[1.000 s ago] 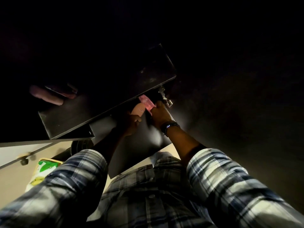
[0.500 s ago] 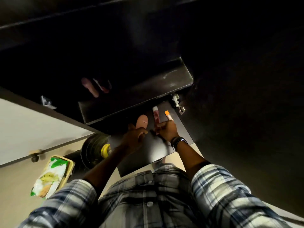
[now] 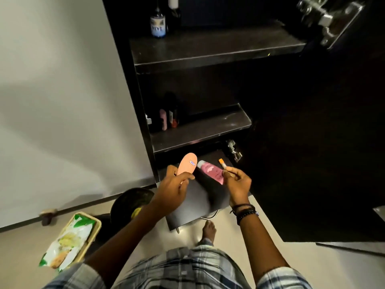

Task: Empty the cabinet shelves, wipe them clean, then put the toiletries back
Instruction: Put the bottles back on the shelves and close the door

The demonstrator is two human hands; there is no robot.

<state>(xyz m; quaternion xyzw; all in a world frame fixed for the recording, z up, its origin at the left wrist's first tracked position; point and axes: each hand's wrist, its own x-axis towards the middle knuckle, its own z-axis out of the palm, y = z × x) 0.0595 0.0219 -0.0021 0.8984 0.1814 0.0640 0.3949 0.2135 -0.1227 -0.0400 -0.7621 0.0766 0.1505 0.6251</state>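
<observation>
My left hand (image 3: 174,187) grips a flat peach-coloured bottle (image 3: 186,166) with a small blue label. My right hand (image 3: 237,183) holds a pink tube (image 3: 210,171) and pinches a small stick with an orange cap (image 3: 222,163). Both hands are in front of the dark cabinet's lowest shelf (image 3: 200,201). On the middle shelf (image 3: 200,130) a pink bottle (image 3: 163,118) and a dark bottle (image 3: 173,117) stand at the left. A blue-labelled bottle (image 3: 158,22) stands on the upper shelf (image 3: 208,49).
The open cabinet door (image 3: 323,142) fills the right side, with hinges (image 3: 234,150) on it. On the floor at the left sit a yellow tray (image 3: 94,234) with a green-and-white packet (image 3: 66,243) and a dark round bin (image 3: 129,202). My foot (image 3: 209,230) stands below the lowest shelf.
My view has lifted and brightened, so the upper and middle shelves now show. Both hands have drawn slightly out from the lowest shelf, still holding the peach bottle, the pink tube and the stick.
</observation>
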